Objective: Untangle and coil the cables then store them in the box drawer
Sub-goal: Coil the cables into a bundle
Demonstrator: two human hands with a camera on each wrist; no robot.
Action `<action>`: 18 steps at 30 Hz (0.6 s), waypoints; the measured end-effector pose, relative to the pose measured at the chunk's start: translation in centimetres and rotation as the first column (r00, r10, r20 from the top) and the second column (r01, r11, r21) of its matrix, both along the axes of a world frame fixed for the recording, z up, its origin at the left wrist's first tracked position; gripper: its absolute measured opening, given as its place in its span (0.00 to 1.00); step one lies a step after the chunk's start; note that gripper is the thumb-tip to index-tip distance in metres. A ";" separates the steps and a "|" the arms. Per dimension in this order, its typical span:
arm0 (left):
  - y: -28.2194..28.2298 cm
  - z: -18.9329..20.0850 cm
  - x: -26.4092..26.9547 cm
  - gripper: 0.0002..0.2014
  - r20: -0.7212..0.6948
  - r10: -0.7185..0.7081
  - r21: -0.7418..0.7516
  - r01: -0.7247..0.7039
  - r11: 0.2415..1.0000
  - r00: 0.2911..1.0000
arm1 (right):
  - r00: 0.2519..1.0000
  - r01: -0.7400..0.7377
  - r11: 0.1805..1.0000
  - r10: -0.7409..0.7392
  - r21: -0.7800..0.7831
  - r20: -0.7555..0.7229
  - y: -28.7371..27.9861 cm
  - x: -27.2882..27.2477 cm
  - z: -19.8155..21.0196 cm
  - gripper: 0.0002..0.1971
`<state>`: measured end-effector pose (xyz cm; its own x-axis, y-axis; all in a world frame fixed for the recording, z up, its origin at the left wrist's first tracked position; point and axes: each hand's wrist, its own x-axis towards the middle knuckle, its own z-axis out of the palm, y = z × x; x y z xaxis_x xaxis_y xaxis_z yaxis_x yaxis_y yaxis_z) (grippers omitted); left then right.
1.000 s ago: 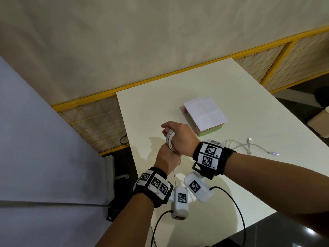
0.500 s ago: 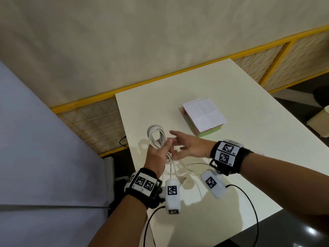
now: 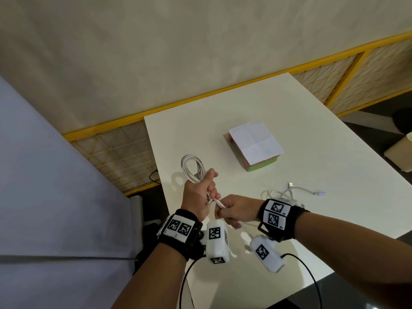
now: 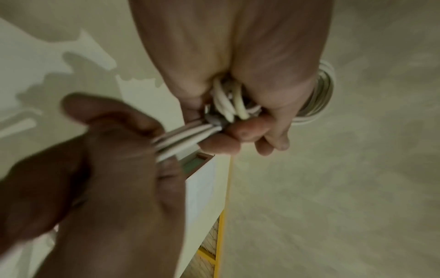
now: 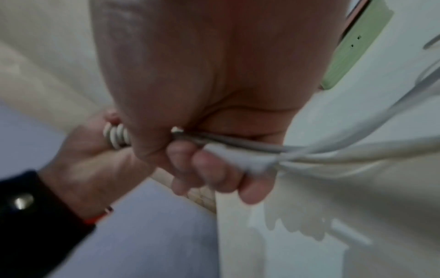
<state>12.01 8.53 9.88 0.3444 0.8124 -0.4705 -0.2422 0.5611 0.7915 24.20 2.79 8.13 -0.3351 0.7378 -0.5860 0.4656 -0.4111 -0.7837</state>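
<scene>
My left hand [image 3: 200,192] grips a white cable coil [image 3: 192,167] above the table's left part; several loops stick up past the fist [image 4: 319,94]. Just right of it, my right hand [image 3: 231,211] is curled round the strands [image 4: 181,139] that leave the coil's lower end, which pass through its fist [image 5: 214,143]. A second, loose white cable [image 3: 294,191] lies tangled on the white table [image 3: 334,152] behind my right wrist, both plugs showing. The small box [image 3: 256,146], white on top with a green front, sits farther back, its drawer pushed in.
The table's left edge [image 3: 156,166] runs close to my left hand, with a yellow mesh rail [image 3: 116,152] and floor beyond it. A grey-blue surface [image 3: 55,197] fills the left. Wrist cameras and their black leads hang under both wrists.
A second ago the right hand lay over the coil; then it opened and drew back. Now it has closed on the strands below the coil, and the left hand holds the coil higher.
</scene>
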 end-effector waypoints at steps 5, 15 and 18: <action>1.1 -1.3 -1.1 0.20 -0.066 -0.028 -0.010 0.027 1.000 0.997 | 0.935 -0.116 0.991 0.129 -0.060 0.331 -1.7 2.7 -0.9 0.09; -0.1 -4.6 -2.2 0.12 -0.239 -0.171 0.022 0.181 0.983 0.956 | 0.845 -0.211 0.938 0.033 0.276 0.534 0.3 4.5 4.4 0.11; -0.5 -4.8 -2.0 0.12 -0.234 -0.218 0.028 0.231 0.973 0.947 | 0.863 -0.215 0.914 0.013 0.343 0.504 0.9 3.8 5.8 0.11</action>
